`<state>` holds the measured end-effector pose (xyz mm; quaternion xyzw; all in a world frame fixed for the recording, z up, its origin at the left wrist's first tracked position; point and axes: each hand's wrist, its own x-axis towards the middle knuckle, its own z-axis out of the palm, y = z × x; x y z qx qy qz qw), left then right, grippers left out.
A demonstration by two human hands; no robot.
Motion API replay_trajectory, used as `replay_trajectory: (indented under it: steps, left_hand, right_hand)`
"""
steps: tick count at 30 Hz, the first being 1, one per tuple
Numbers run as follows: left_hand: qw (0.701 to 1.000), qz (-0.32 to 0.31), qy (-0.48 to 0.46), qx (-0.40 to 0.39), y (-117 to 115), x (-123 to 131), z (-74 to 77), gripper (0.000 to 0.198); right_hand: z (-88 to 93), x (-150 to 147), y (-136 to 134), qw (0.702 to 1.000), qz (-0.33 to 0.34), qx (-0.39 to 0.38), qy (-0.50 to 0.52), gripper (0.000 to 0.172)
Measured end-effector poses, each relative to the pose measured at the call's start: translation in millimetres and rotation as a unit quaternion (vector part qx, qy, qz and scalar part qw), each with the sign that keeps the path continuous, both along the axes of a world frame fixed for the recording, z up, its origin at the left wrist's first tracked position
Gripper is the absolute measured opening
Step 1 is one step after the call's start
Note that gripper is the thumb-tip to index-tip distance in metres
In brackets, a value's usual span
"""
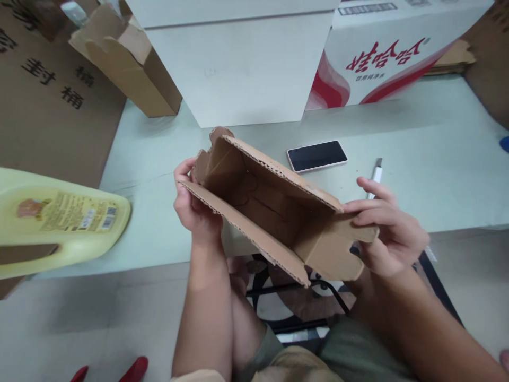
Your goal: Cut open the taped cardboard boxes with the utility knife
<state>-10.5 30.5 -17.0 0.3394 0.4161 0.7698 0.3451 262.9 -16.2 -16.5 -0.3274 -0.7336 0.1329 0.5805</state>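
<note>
I hold a brown corrugated cardboard box [270,207] open in front of me, its inside facing up. My left hand [194,204] grips the box's left end, thumb over the near wall. My right hand [387,228] clasps the right end, fingers pressed on a folded flap. The box hangs over the near edge of the pale green table [437,175], above my knees.
A black phone [317,155] and a white pen-like tool [375,175] lie on the table beyond the box. A yellow jug [59,220] lies at left. Cardboard boxes [131,61], a white box [246,63] and a red-printed carton [382,53] stand behind.
</note>
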Motion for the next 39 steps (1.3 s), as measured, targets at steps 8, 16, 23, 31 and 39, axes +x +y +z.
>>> replay_trajectory:
  steps: [8, 16, 23, 31, 39]
  left_hand:
    - [0.998, -0.039, 0.033, 0.03, -1.4, 3.3, -2.1, 0.039]
    - [0.995, -0.036, 0.098, -0.007, 1.7, 10.3, -9.5, 0.043]
    - [0.987, 0.005, 0.159, -0.031, 2.3, 6.9, -18.4, 0.044]
    - [0.934, 0.005, 0.356, -0.008, 4.6, -6.6, -19.4, 0.032]
    - [0.905, -0.003, 0.424, -0.028, 2.5, -15.2, -19.5, 0.025]
  right_hand:
    - [-17.7, 1.0, -1.0, 0.991, -0.044, -0.124, -0.009, 0.042]
    - [-26.3, -10.8, 8.4, 0.991, -0.083, -0.096, 0.041, 0.072]
    - [-22.3, -7.9, 7.1, 0.984, 0.026, -0.178, 0.011, 0.026]
    - [-31.8, -4.9, 10.2, 0.983, 0.058, -0.17, 0.029, 0.034]
    - [-26.2, -3.5, 6.9, 0.973, 0.101, -0.202, 0.05, 0.039]
